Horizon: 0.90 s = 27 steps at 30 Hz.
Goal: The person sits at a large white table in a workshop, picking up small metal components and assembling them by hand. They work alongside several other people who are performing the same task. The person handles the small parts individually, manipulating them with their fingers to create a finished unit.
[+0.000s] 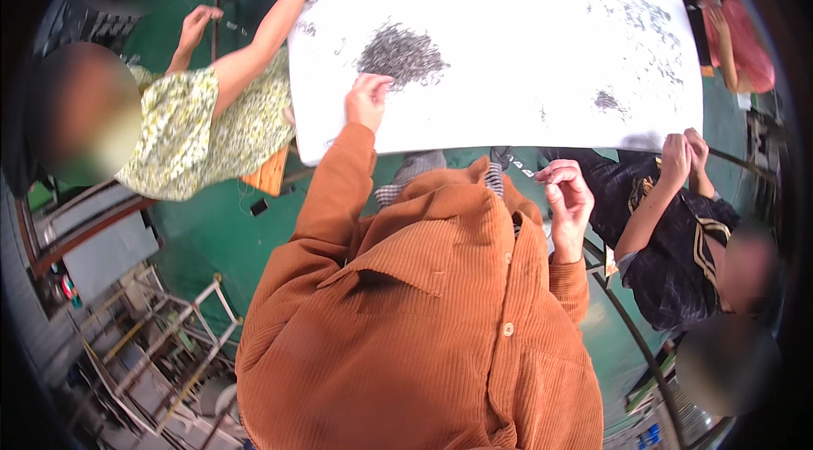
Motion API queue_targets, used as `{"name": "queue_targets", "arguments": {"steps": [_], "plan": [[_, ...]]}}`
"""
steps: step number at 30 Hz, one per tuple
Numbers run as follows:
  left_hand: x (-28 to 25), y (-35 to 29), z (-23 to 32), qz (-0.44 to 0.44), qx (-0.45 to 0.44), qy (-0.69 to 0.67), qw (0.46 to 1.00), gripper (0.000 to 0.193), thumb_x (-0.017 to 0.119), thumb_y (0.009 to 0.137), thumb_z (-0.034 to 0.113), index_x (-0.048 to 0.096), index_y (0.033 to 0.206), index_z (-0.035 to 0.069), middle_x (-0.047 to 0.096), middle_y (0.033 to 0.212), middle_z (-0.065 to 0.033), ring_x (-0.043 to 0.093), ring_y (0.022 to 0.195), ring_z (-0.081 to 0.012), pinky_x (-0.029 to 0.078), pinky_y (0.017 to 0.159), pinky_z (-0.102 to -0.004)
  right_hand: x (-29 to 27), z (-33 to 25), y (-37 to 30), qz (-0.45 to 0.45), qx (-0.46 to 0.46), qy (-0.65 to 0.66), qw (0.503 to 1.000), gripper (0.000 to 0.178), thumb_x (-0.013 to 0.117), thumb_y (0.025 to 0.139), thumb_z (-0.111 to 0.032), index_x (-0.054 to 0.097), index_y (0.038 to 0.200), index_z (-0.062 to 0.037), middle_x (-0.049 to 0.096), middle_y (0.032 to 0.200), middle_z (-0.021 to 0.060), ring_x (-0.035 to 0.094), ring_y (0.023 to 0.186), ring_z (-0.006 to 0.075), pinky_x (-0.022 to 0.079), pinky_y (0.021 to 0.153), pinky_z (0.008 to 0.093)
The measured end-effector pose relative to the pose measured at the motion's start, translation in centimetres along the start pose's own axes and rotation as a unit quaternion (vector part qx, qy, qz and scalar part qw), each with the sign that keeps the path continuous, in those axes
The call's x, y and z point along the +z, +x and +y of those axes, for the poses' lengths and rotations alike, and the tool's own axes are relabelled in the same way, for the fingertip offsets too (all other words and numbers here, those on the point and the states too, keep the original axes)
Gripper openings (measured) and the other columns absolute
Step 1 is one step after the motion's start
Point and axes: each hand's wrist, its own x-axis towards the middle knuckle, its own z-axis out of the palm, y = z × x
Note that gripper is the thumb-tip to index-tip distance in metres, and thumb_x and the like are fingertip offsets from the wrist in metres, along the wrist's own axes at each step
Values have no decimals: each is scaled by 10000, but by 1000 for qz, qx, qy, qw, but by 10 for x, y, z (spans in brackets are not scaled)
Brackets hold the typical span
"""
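Observation:
My left hand (367, 101) is at the near edge of a heap of small, thin dark pieces (401, 54) on the white tabletop (500, 103). Its thumb and fingers are pinched together, and anything between them is too small to make out. My right hand (569, 198) is raised just off the table's near edge, thumb and fingertips closed. A short strip of small pale pieces (520, 166) runs up to these fingertips and seems to be held by them. Its exact kind is too small to tell.
More dark pieces (606, 99) lie scattered toward the right. A person in a yellow-green patterned top (182, 128) rests a hand on the table at left. Another in dark clothes (677, 255) works at right, a third in pink (745, 44) beyond. A metal frame (169, 348) stands behind left.

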Motion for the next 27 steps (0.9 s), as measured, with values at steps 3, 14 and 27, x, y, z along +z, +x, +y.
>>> {"name": "queue_targets", "arguments": {"steps": [3, 14, 27], "plan": [[64, 39, 41, -80, 98, -5, 992, 171, 668, 792, 32, 706, 948, 92, 642, 902, -74, 622, 757, -219, 528, 696, -317, 1, -2, -4, 23, 0, -5, 1000, 84, 623, 832, 30, 565, 862, -24, 530, 944, 72, 552, 884, 162, 465, 829, 298], [163, 68, 102, -297, 335, 103, 888, 405, 593, 806, 26, 595, 1197, 134, 545, 1230, -103, 494, 1145, -298, 406, 987, -414, 13, -8, -41, 162, 9, 7, 987, 77, 647, 824, -8, 573, 843, -3, 539, 952, 85, 525, 917, 178, 422, 866, 298], [166, 11, 92, -175, 208, 119, 955, 176, 711, 767, 192, 676, 935, 152, 531, 1004, -19, 446, 1042, -256, 354, 894, -435, -6, -4, -48, 193, -2, 6, 981, 66, 613, 833, 17, 557, 862, -3, 524, 961, 91, 525, 893, 170, 436, 833, 284]]}}
